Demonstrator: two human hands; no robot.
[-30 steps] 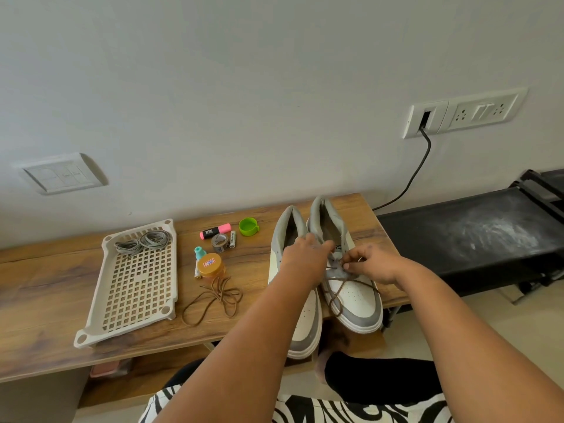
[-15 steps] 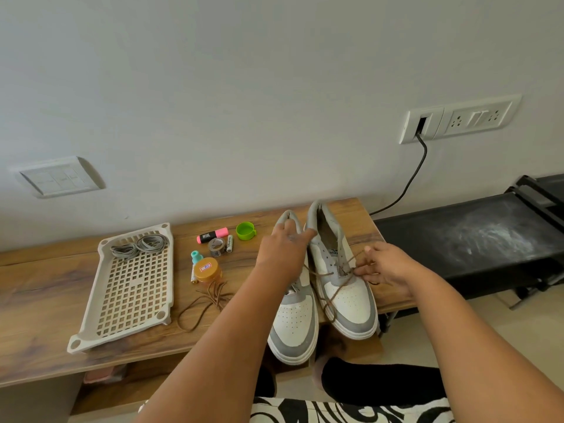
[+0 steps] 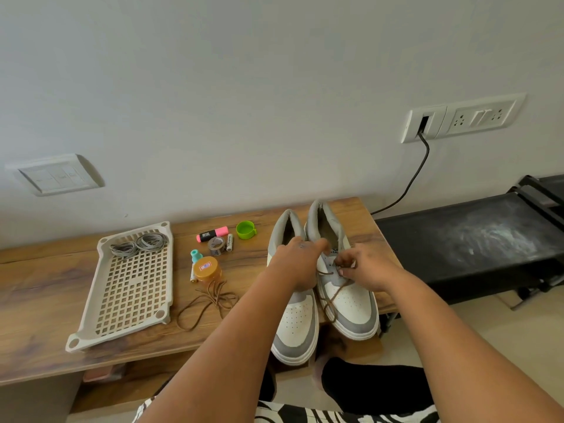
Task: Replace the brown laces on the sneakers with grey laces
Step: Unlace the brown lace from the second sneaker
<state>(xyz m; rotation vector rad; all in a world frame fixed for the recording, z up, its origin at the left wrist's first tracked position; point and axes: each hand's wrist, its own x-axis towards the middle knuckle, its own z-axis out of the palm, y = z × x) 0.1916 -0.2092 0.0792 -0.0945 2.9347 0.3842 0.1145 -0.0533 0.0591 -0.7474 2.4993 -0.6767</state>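
Two white and grey sneakers stand side by side at the right end of the wooden bench [image 3: 45, 288], toes toward me. The left sneaker [image 3: 296, 326] shows no lace. A brown lace [image 3: 334, 296] is still partly threaded in the right sneaker [image 3: 354, 306], its loose end trailing over the toe. My left hand [image 3: 297, 262] lies across the left sneaker, fingers curled on the right sneaker's collar. My right hand [image 3: 366, 265] pinches the brown lace at the eyelets. Another brown lace [image 3: 207, 303] lies loose on the bench. Grey laces [image 3: 139, 244] sit coiled in a beige tray [image 3: 131, 300].
Between tray and sneakers lie a pink highlighter [image 3: 212, 234], a green cap [image 3: 246, 229], a tape roll [image 3: 216, 245], a battery [image 3: 229, 242], a teal bottle [image 3: 196, 255] and an orange-lidded jar [image 3: 207, 268]. A black stand [image 3: 470, 239] adjoins the bench on the right, below a plugged-in cable [image 3: 412, 178].
My right hand drew the brown lace out to the right, then came back to the eyelets. My left hand shifted up from the laces to the sneaker's collar.
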